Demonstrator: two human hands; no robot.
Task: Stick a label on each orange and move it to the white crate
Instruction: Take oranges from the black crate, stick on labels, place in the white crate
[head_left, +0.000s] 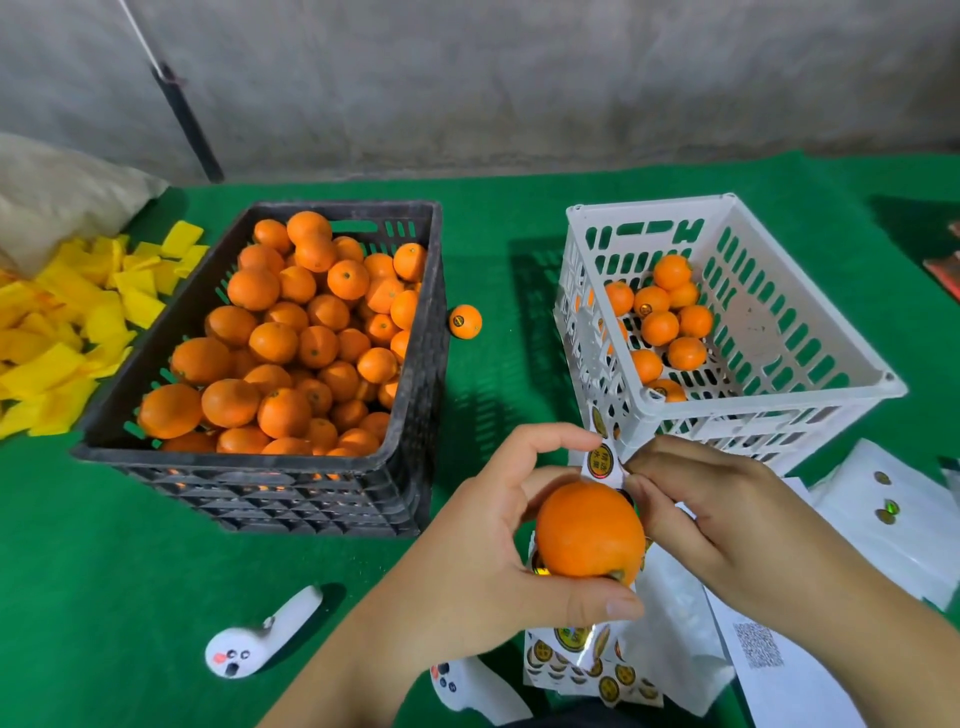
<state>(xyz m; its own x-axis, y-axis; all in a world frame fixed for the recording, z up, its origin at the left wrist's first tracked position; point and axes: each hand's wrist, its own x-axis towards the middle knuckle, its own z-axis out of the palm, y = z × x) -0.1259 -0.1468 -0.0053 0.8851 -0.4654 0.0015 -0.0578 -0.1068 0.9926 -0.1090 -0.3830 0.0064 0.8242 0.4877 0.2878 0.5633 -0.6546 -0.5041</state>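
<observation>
**Label being peeled beside a held orange**

The left hand (483, 540) curls round an orange (589, 530), thumb under it and fingers behind, and its forefinger and upper fingers also steady a strip of label backing (602, 457) that rises just above the fruit. The right hand (727, 514) meets that strip from the other side, its fingertips (636, 467) pinching at the edge of a round gold label (601, 462) on it. Both hands hover over the green tabletop (156, 545), directly in front of the near corner of the white crate (810, 291), which has about a dozen oranges lying in its left half. Beneath the hands lies a label sheet (587, 670) with more gold stickers, and white papers (883, 519) spread to the right. Left of the hands stands a black crate (410, 415) heaped with oranges; one loose orange (465, 322) sits on the tabletop between the two crates. Two white controllers (260, 636) lie at the near edge, and yellow scraps (67, 322) pile far left.
</observation>
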